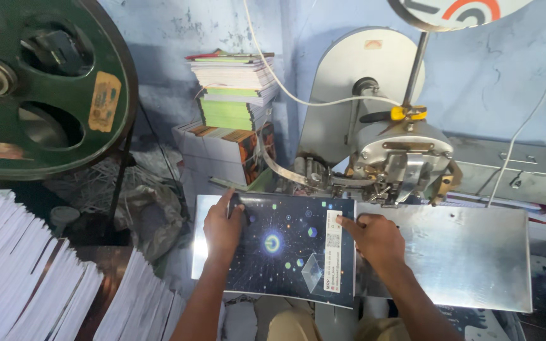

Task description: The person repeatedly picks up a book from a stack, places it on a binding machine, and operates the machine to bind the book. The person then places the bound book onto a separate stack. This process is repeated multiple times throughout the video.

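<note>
no bin or box is showing here; the nearest thing to a holder is the flat metal table [462, 252] of the stitching machine [399, 164], which is bearing a dark booklet [285, 249]. the booklet is lying open and flat on the left part of the table, just below the machine's head, its cover printed with a starry pattern, a glowing ring in the middle, small coloured cubes and a white strip down the right side. the left hand [222, 224] is resting on its upper left corner, fingers curled and pressing down. the right hand [377, 237] is pressing on its right edge, fingers stretched flat toward the white strip. loose white sheets [26, 278] are lying fanned at the left, and stacked books [232, 95] are standing behind.
</note>
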